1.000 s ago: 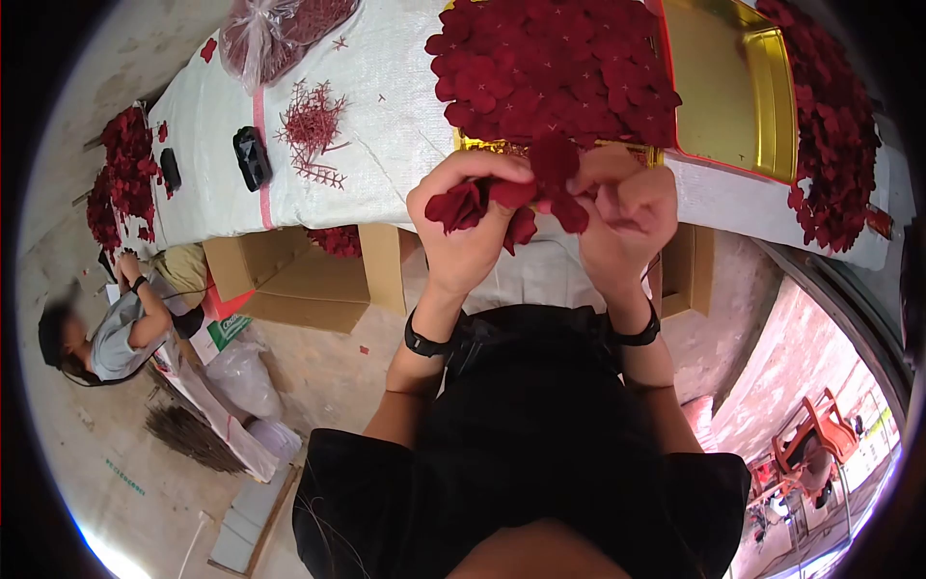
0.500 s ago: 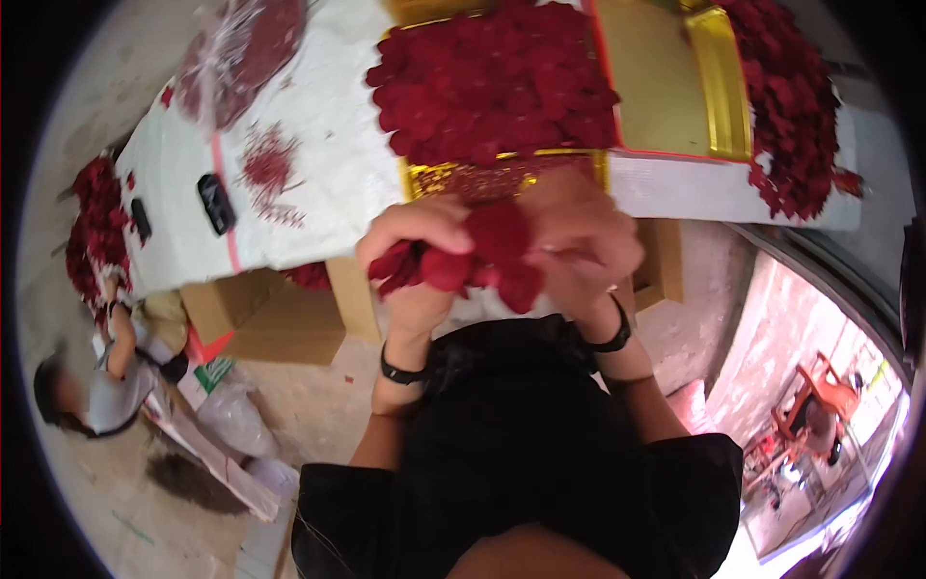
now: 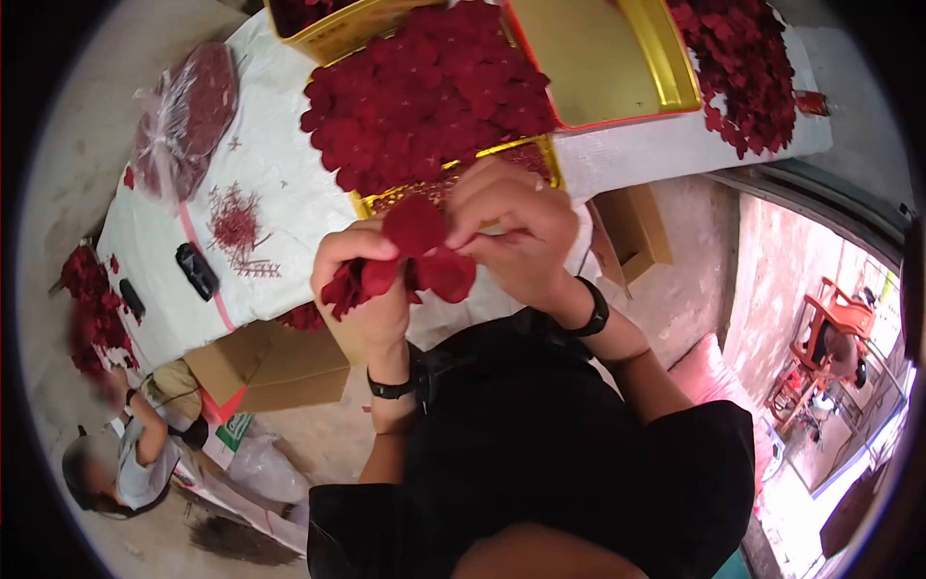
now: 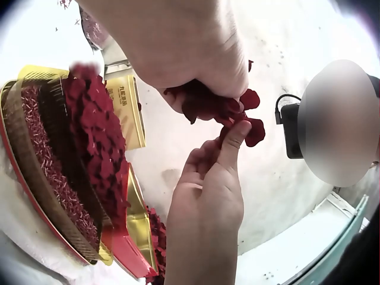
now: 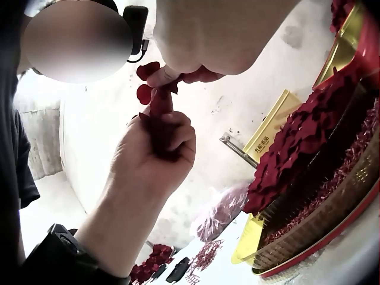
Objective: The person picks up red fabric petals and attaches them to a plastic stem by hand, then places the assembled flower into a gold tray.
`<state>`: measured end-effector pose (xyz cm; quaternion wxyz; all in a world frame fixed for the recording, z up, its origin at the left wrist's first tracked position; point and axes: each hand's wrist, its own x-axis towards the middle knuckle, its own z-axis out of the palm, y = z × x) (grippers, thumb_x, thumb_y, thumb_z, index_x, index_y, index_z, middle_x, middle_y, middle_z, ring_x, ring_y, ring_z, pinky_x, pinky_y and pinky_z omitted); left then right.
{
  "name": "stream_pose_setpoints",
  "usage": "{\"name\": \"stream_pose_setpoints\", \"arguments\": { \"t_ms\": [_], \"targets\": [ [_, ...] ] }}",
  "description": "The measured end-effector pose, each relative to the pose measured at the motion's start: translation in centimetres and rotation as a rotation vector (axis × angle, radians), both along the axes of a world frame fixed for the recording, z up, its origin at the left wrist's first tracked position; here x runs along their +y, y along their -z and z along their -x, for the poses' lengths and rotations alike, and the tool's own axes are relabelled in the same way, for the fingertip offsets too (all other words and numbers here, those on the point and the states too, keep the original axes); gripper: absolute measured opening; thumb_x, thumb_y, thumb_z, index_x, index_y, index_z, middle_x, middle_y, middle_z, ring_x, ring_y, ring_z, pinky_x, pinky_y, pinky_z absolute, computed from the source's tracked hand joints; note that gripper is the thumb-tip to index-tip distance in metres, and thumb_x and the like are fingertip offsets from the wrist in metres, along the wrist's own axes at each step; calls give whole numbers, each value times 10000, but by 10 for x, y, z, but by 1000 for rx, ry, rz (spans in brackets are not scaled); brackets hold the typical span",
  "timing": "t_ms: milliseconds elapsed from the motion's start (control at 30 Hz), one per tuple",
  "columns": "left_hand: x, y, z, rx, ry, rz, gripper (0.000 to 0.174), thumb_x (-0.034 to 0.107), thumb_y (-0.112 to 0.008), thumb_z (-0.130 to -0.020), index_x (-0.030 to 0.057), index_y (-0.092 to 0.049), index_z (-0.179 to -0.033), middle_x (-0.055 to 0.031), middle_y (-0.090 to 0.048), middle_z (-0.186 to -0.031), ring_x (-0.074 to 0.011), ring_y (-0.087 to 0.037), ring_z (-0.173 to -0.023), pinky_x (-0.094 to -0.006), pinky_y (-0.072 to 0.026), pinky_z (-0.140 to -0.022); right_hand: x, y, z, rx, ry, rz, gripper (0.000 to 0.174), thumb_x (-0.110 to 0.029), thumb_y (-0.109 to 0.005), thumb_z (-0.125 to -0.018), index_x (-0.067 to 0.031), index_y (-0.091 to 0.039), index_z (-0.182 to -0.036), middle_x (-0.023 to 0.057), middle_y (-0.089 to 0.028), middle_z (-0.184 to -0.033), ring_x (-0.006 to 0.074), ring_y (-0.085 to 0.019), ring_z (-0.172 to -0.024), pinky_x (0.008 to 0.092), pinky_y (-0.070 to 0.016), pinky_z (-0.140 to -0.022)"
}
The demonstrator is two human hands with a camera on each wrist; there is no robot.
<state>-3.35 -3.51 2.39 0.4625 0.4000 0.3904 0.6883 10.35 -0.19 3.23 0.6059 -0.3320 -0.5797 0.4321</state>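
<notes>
My left hand grips a bunch of dark red artificial flower petals in its curled fingers. Its thumb lies against a round-lobed petal piece that stands up between the two hands. Thumb and forefinger of my right hand pinch the near side of that piece. In the left wrist view the right hand comes up from below, its thumb pressed at the petals. The right wrist view shows the left hand closed round the bunch, petals poking out on top. The piece's centre is hidden by fingertips.
Beyond the hands a heap of red petals lies over a gold box with tiny red stems. An open gold tin adjoins it. Leftward are loose stems, a black object and a plastic bag. Another person works at far left.
The head view has swung, so the table, boxes and hands sit further left. Both hands keep their hold on the petals; the right hand has turned and sits slightly higher beside the left.
</notes>
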Motion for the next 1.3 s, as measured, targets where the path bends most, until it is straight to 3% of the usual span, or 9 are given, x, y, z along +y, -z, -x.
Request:
{"name": "stream_pose_setpoints", "arguments": {
  "t_ms": [67,167,233,367,567,700,933,1133,1300],
  "targets": [
    [0,5,5,82,-21,-8,139,-78,-630,-762,20,-550,-818,-146,-639,-842,-189,-619,-754,-301,-496,-738,1,1,-1,-11,7,-43,200,6,-760,-572,-15,-617,-710,60,-612,-710,182,-581,-677,283,-454,-587],
    [0,-1,7,101,7,-23,107,-60,-638,-765,14,-574,-810,-141,-639,-827,-165,-609,-682,-277,-499,-661,1,-1,3,-26,17,-79,196,21,-743,-566,-16,-609,-705,67,-600,-715,195,-561,-668,286,-439,-580],
    [5,-9,6,-30,93,-57,102,-59,-635,-770,10,-573,-813,-153,-644,-810,-154,-602,-642,-264,-492,-620,1,-2,4,-62,-1,-129,196,32,-733,-570,-17,-607,-711,71,-598,-727,197,-553,-667,291,-433,-579],
    [9,0,5,86,-26,-206,110,-61,-640,-753,-2,-573,-818,-155,-652,-763,-186,-604,-621,-280,-467,-592,2,0,8,-76,-49,-161,204,53,-699,-582,-23,-589,-736,76,-586,-769,203,-539,-686,294,-425,-597],
    [5,-5,4,176,-103,-209,117,-72,-634,-720,4,-594,-800,-135,-659,-751,-206,-623,-643,-293,-464,-604,2,-4,11,-110,-46,-184,203,100,-593,-568,-25,-570,-725,83,-578,-765,215,-532,-698,302,-427,-617],
    [8,-7,7,221,-79,-252,146,-48,-629,-668,-3,-621,-807,-142,-664,-764,-212,-621,-628,-290,-470,-595,1,-3,10,-138,-45,-217,196,89,-592,-567,-22,-569,-727,89,-579,-766,234,-529,-699,332,-440,-648],
    [9,-16,22,411,50,-356,209,-35,-578,-627,9,-634,-823,-138,-663,-761,-183,-523,-508,-263,-406,-466,3,3,13,-56,-37,-223,184,77,-645,-605,-31,-560,-726,83,-580,-767,247,-530,-702,384,-461,-697],
    [10,-24,23,495,115,-380,218,-53,-578,-617,11,-634,-817,-121,-661,-740,-181,-546,-518,-256,-410,-461,0,6,8,-27,-74,-242,181,54,-676,-652,-30,-558,-760,75,-580,-774,247,-536,-716,389,-467,-717],
    [8,-15,19,327,144,-307,198,-86,-587,-637,-21,-622,-820,-134,-656,-766,-185,-607,-585,-239,-445,-499,-12,6,7,-83,-45,-169,165,25,-670,-677,-20,-555,-787,84,-584,-794,253,-538,-729,385,-460,-725]
  ]
}}
